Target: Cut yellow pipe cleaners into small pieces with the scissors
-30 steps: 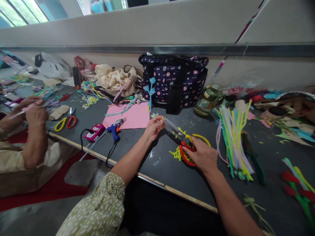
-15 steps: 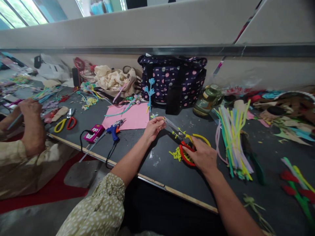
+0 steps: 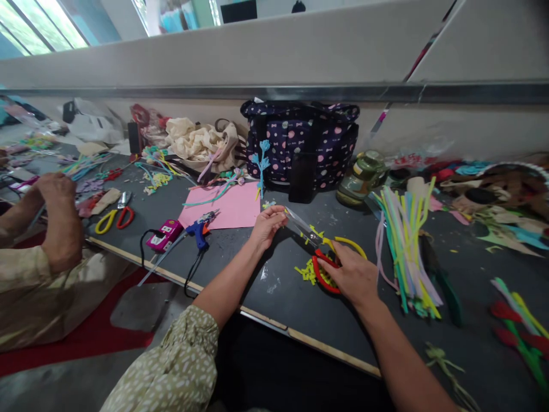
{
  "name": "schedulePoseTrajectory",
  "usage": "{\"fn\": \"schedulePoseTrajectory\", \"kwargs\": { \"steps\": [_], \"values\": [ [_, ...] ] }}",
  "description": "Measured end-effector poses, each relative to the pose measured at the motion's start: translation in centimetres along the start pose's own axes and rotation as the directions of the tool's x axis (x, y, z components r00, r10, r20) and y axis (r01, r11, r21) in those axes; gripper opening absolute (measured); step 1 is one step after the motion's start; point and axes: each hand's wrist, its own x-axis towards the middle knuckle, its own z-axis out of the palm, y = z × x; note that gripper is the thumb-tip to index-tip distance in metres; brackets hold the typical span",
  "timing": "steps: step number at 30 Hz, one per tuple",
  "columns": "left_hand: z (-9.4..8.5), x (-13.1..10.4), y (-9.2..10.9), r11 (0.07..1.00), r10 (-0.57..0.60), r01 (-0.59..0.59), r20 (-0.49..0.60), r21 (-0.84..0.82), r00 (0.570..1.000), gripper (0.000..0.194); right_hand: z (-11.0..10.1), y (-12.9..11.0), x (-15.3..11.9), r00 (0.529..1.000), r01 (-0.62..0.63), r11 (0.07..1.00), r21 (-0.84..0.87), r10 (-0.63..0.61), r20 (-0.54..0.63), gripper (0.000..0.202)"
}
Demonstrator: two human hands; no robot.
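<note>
My right hand [image 3: 355,272] is wrapped round the handles of a pair of scissors [image 3: 317,237], one handle yellow and one red. The blades point up and left to the fingertips of my left hand [image 3: 270,222]. Those fingertips are pinched together, and a tiny bit of yellow pipe cleaner [image 3: 285,211] shows at them, mostly hidden. Under the scissors lies a heap of short yellow cut pieces [image 3: 306,272]. A blue pipe-cleaner flower [image 3: 262,163] stands against the dark patterned bag [image 3: 278,131] behind my hands.
To the right lie a bundle of pipe cleaners [image 3: 407,252] and dark-handled pliers [image 3: 444,286]. A jar [image 3: 362,177] stands behind. Leftward are pink paper [image 3: 231,209], a blue glue gun [image 3: 199,229], a magenta power strip [image 3: 165,236] and other scissors [image 3: 115,217]. A co-worker's hands [image 3: 55,189] are far left.
The whole view has shifted slightly, with things sitting a little lower in the picture. Both my hands and the scissors keep nearly the same pose.
</note>
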Motion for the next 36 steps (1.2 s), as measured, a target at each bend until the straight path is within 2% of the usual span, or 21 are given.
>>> {"fn": "schedulePoseTrajectory", "kwargs": {
  "steps": [20, 26, 32, 36],
  "values": [
    [0.4, -0.4, 0.1, 0.999, -0.028, 0.028, -0.019, -0.031, 0.999, 0.038, 0.3, -0.1, -0.1, 0.997, 0.062, 0.998, -0.003, -0.062, -0.045, 0.05],
    [0.5, -0.5, 0.2, 0.998, -0.044, 0.043, -0.009, -0.038, 0.999, 0.036, 0.1, -0.1, -0.1, 0.998, 0.045, 0.998, 0.033, -0.046, 0.041, 0.049],
    [0.3, -0.4, 0.4, 0.999, -0.045, 0.045, -0.034, -0.015, 0.998, 0.034, 0.1, 0.1, 0.0, 0.998, 0.024, 0.998, -0.058, -0.027, -0.048, 0.05],
    [-0.1, -0.2, 0.7, 0.999, 0.03, -0.029, -0.07, 0.022, 0.997, 0.033, -0.6, -0.4, 0.5, 1.0, -0.021, 0.992, -0.124, 0.022, 0.008, 0.056]
  ]
}}
